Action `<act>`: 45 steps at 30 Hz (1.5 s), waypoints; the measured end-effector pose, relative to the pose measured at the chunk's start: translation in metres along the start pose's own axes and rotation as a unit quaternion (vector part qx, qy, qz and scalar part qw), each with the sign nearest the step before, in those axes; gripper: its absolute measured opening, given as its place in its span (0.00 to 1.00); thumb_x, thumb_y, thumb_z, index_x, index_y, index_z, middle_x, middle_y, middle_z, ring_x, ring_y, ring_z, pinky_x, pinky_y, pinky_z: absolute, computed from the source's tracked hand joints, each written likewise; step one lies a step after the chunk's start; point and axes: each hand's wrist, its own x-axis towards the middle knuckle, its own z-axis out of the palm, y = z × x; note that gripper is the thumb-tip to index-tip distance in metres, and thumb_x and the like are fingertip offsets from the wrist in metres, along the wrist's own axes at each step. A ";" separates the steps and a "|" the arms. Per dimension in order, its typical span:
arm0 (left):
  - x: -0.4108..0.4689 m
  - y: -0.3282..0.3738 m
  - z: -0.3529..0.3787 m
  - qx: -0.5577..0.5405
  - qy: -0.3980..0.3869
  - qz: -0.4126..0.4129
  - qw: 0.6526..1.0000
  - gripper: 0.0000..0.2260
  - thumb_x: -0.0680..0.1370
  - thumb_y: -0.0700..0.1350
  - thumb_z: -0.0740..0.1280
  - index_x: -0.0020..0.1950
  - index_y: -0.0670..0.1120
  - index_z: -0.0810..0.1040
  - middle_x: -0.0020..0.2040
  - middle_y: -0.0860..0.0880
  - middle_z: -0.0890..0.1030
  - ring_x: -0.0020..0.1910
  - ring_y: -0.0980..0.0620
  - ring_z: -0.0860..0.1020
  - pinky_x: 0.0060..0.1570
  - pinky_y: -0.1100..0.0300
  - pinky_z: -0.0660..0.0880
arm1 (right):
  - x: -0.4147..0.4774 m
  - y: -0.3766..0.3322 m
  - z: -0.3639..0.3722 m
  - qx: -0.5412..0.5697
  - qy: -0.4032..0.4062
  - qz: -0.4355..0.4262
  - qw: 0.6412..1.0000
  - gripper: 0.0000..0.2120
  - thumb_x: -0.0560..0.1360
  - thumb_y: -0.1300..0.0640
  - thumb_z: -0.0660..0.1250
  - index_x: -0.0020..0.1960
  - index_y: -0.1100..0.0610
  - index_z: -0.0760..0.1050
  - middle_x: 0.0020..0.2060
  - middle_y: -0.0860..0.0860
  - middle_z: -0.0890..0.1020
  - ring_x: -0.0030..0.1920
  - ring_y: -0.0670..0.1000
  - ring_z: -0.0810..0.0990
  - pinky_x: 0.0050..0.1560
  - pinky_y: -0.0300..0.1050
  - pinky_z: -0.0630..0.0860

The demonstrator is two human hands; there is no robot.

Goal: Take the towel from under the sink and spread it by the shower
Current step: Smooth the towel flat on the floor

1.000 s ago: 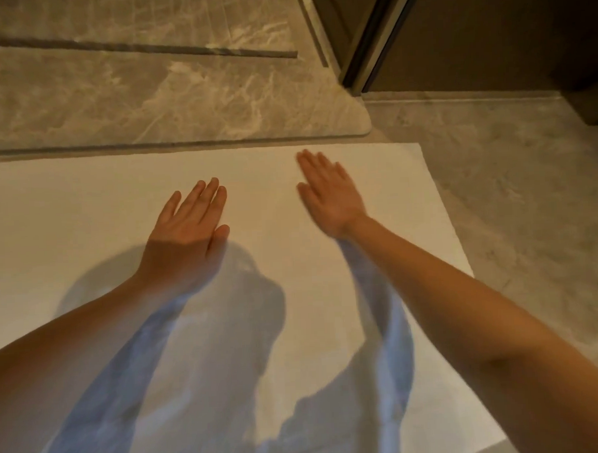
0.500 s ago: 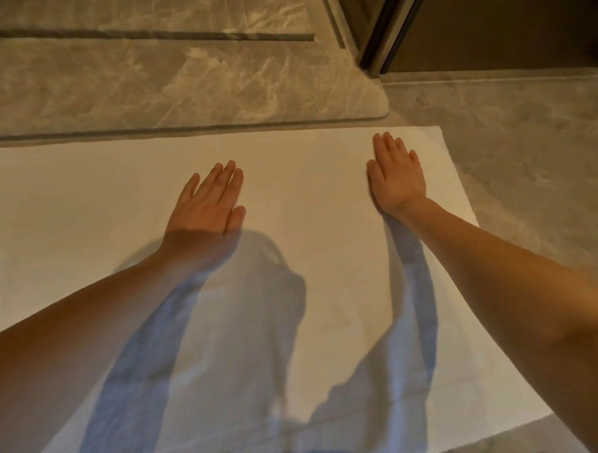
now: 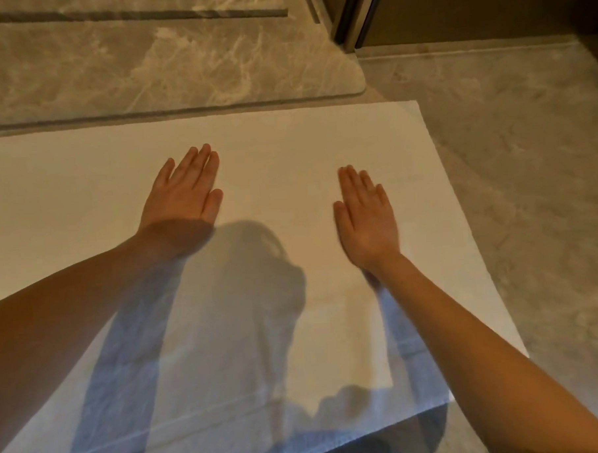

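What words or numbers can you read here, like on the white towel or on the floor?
None: no word, number, label or sign shows anywhere in this view.
The white towel is plain, with no tag or print in sight.
The marble floor has only veins in the stone.
The left hand and right hand, flat on the towel, carry no writing.

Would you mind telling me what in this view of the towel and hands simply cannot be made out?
Head view: the towel runs off the left edge, so its left end is unseen.
Head view: palms of the left hand and right hand are hidden under the hands, so contact is unsure.
Head view: whatever lies beyond the marble sill is cut off by the top edge.
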 end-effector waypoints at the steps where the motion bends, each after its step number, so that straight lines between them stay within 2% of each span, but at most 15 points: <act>1: 0.000 0.000 0.000 0.000 0.001 0.001 1.000 0.29 0.80 0.52 0.45 0.80 0.44 0.55 0.80 0.46 0.55 0.79 0.49 0.53 0.77 0.49 0.47 | -0.006 0.020 -0.005 -0.004 0.000 0.024 1.000 0.28 0.82 0.49 0.45 0.80 0.56 0.51 0.79 0.52 0.56 0.79 0.52 0.51 0.77 0.50 0.46; 5: 0.001 0.003 -0.006 -0.002 -0.011 -0.022 1.000 0.29 0.80 0.52 0.45 0.80 0.44 0.52 0.81 0.46 0.53 0.79 0.49 0.51 0.77 0.50 0.44 | -0.012 0.036 -0.010 -0.008 0.000 0.052 0.999 0.29 0.81 0.48 0.43 0.80 0.56 0.49 0.79 0.51 0.54 0.79 0.51 0.49 0.78 0.50 0.45; 7: -0.009 0.023 -0.013 -0.001 -0.001 -0.029 1.000 0.28 0.80 0.50 0.47 0.80 0.41 0.53 0.80 0.42 0.54 0.79 0.45 0.52 0.77 0.47 0.45 | -0.011 0.031 -0.011 -0.006 0.002 0.052 0.999 0.29 0.81 0.48 0.43 0.80 0.56 0.49 0.79 0.51 0.54 0.79 0.52 0.49 0.78 0.50 0.46; 9: -0.036 0.058 -0.015 -0.017 0.011 0.046 0.999 0.27 0.80 0.48 0.51 0.78 0.39 0.59 0.78 0.40 0.60 0.77 0.42 0.58 0.75 0.43 0.51 | -0.011 0.033 -0.011 -0.008 -0.005 0.052 0.999 0.29 0.81 0.48 0.43 0.80 0.56 0.49 0.79 0.51 0.54 0.79 0.52 0.49 0.78 0.51 0.46; 11: -0.066 0.086 -0.009 -0.013 -0.008 0.156 0.988 0.25 0.81 0.49 0.51 0.76 0.39 0.64 0.77 0.40 0.64 0.75 0.41 0.63 0.73 0.42 0.56 | -0.011 0.036 -0.011 -0.012 -0.006 0.058 0.998 0.29 0.81 0.48 0.43 0.80 0.56 0.49 0.79 0.51 0.54 0.79 0.52 0.49 0.78 0.50 0.46; 12: -0.075 0.091 -0.007 -0.006 -0.022 0.177 0.984 0.25 0.81 0.49 0.50 0.75 0.39 0.65 0.77 0.40 0.65 0.75 0.41 0.64 0.73 0.42 0.57 | -0.012 0.035 -0.010 -0.014 -0.006 0.058 0.998 0.29 0.81 0.49 0.43 0.80 0.56 0.49 0.79 0.51 0.54 0.79 0.52 0.49 0.78 0.50 0.46; 17: -0.083 0.083 0.005 -0.005 -0.041 0.152 0.988 0.26 0.83 0.52 0.45 0.79 0.42 0.57 0.80 0.44 0.57 0.78 0.45 0.55 0.75 0.46 0.52 | -0.010 0.030 -0.018 -0.028 -0.019 0.074 0.997 0.27 0.83 0.52 0.45 0.80 0.57 0.47 0.80 0.52 0.52 0.79 0.53 0.47 0.78 0.51 0.45; 20: -0.085 0.085 0.007 -0.011 -0.040 0.155 0.987 0.26 0.83 0.52 0.45 0.79 0.43 0.56 0.80 0.45 0.57 0.79 0.46 0.55 0.76 0.46 0.53 | -0.015 -0.014 -0.022 0.002 0.002 0.111 0.994 0.27 0.84 0.52 0.46 0.80 0.59 0.48 0.79 0.54 0.52 0.79 0.54 0.48 0.77 0.51 0.44; 23: -0.083 0.084 0.009 -0.022 -0.018 0.170 0.985 0.25 0.82 0.49 0.49 0.77 0.39 0.62 0.76 0.40 0.65 0.77 0.42 0.60 0.75 0.44 0.55 | -0.045 -0.103 -0.003 0.114 0.016 0.013 0.993 0.27 0.82 0.52 0.49 0.79 0.58 0.53 0.78 0.55 0.58 0.78 0.55 0.52 0.76 0.52 0.46; 25: -0.083 0.083 0.012 -0.029 -0.005 0.177 0.984 0.25 0.79 0.47 0.52 0.75 0.37 0.65 0.73 0.37 0.69 0.76 0.41 0.62 0.74 0.44 0.55 | -0.066 -0.132 0.012 0.152 -0.003 -0.009 0.988 0.27 0.82 0.52 0.52 0.79 0.56 0.54 0.78 0.53 0.59 0.78 0.54 0.52 0.76 0.52 0.47; 27: -0.083 0.082 0.015 -0.037 -0.001 0.160 0.986 0.25 0.81 0.47 0.51 0.77 0.40 0.62 0.76 0.40 0.66 0.77 0.44 0.59 0.76 0.47 0.52 | -0.076 -0.119 0.021 0.126 -0.011 0.012 0.992 0.27 0.83 0.50 0.50 0.80 0.54 0.53 0.78 0.52 0.58 0.79 0.52 0.51 0.77 0.50 0.47; 30: -0.084 0.082 0.014 -0.033 0.005 0.158 0.987 0.25 0.83 0.49 0.49 0.79 0.42 0.58 0.79 0.43 0.59 0.78 0.46 0.56 0.76 0.46 0.53 | -0.088 -0.076 0.017 0.019 -0.027 0.030 0.999 0.28 0.83 0.46 0.45 0.80 0.54 0.48 0.80 0.50 0.52 0.79 0.50 0.48 0.78 0.50 0.46; 38: -0.086 0.082 0.015 -0.022 -0.028 0.148 0.988 0.26 0.83 0.52 0.45 0.80 0.43 0.52 0.81 0.46 0.54 0.79 0.48 0.51 0.77 0.47 0.49 | -0.128 0.040 -0.008 -0.009 -0.010 0.165 0.986 0.28 0.82 0.47 0.40 0.80 0.54 0.45 0.80 0.49 0.50 0.79 0.50 0.45 0.78 0.52 0.45; 42: -0.086 0.082 0.012 -0.023 -0.018 0.141 0.990 0.26 0.83 0.52 0.45 0.80 0.43 0.53 0.81 0.46 0.55 0.79 0.49 0.52 0.77 0.47 0.49 | -0.128 0.019 -0.016 -0.018 -0.009 0.198 0.980 0.29 0.82 0.48 0.41 0.80 0.56 0.45 0.80 0.52 0.48 0.79 0.51 0.44 0.78 0.53 0.43; 45: -0.087 0.086 0.008 -0.026 -0.013 0.145 0.989 0.26 0.83 0.51 0.46 0.79 0.43 0.56 0.80 0.45 0.57 0.79 0.48 0.54 0.76 0.46 0.51 | -0.139 -0.044 -0.001 0.011 -0.018 0.108 0.994 0.28 0.83 0.47 0.43 0.80 0.56 0.47 0.80 0.52 0.51 0.79 0.51 0.45 0.78 0.50 0.41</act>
